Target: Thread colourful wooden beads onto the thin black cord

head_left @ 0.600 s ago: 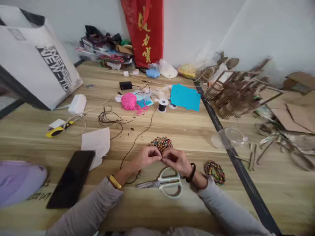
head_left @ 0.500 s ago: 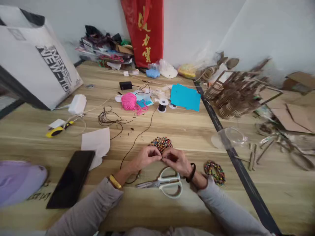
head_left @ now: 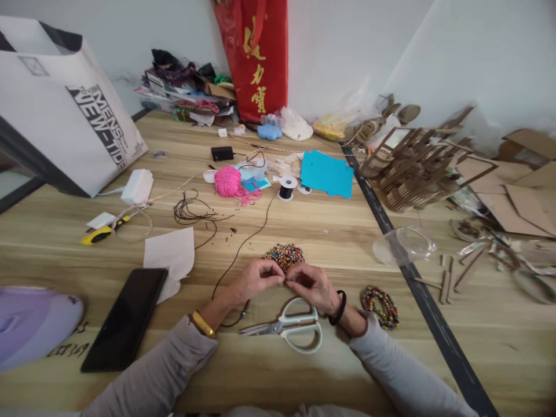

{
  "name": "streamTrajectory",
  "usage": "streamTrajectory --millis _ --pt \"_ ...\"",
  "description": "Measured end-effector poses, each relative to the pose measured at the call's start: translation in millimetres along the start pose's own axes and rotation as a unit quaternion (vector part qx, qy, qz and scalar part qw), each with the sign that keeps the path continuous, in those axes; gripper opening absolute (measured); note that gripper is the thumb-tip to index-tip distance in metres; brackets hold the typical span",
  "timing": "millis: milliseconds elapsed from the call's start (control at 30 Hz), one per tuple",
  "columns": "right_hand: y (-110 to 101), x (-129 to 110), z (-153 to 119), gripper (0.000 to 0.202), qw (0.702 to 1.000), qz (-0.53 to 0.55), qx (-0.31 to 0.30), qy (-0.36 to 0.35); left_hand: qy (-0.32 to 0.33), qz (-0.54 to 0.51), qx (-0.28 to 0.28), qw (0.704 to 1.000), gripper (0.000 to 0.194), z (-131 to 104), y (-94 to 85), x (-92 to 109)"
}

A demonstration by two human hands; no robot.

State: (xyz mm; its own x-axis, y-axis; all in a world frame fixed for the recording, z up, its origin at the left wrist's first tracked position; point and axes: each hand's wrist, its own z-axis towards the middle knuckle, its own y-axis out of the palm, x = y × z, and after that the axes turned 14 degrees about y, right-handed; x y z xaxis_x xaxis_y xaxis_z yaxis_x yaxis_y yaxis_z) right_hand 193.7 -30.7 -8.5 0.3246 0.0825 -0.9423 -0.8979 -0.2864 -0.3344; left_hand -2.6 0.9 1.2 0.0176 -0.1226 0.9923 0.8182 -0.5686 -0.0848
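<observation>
Both hands meet fingertip to fingertip just in front of a pile of small multicoloured beads (head_left: pixel 284 253). My left hand (head_left: pixel 259 279) is closed in a pinch on the black cord (head_left: pixel 234 260), which runs from a spool (head_left: pixel 286 187) and loops beside the wrist. A few threaded beads (head_left: pixel 245 308) show on that cord below the hand; its end is mostly hidden by my fingers. My right hand (head_left: pixel 313 285) pinches a tiny dark bead, barely visible at the fingertips. Under the hands lie scissors (head_left: pixel 282 328) with pale green handles, blades slightly apart.
A coiled bead string (head_left: pixel 379 307) lies to the right. On the left are a black phone (head_left: pixel 125 319), white paper (head_left: pixel 169 255), a yellow cutter (head_left: pixel 104 230) and tangled cord (head_left: pixel 191 211). Pink yarn (head_left: pixel 227 181) and blue sheets (head_left: pixel 326 174) sit farther back; a brown model (head_left: pixel 417 168) stands right.
The hands stay almost in place, fingertips still together. The view has shifted very slightly and looks sharper; the threaded beads by my left wrist show more clearly.
</observation>
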Motion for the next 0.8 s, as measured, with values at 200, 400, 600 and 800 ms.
streamTrajectory --millis 200,400,600,800 --pt "0.8 0.3 -0.2 0.015 1.0 0.0 -0.003 0.009 0.016 0.024 -0.006 1.0 0.013 -0.5 -0.6 -0.9" --pt "0.9 -0.5 0.0 0.017 1.0 0.006 -0.006 0.024 0.014 0.046 -0.008 0.999 0.013 -1.3 0.1 -0.7" --pt "0.6 -0.6 -0.1 0.018 1.0 0.011 0.001 0.018 0.022 0.023 -0.01 0.999 0.017 -0.4 -0.8 -4.7" --pt "0.2 0.2 0.2 0.018 1.0 0.01 0.007 0.016 0.006 -0.004 -0.006 1.0 0.02 0.7 -0.9 -0.8"
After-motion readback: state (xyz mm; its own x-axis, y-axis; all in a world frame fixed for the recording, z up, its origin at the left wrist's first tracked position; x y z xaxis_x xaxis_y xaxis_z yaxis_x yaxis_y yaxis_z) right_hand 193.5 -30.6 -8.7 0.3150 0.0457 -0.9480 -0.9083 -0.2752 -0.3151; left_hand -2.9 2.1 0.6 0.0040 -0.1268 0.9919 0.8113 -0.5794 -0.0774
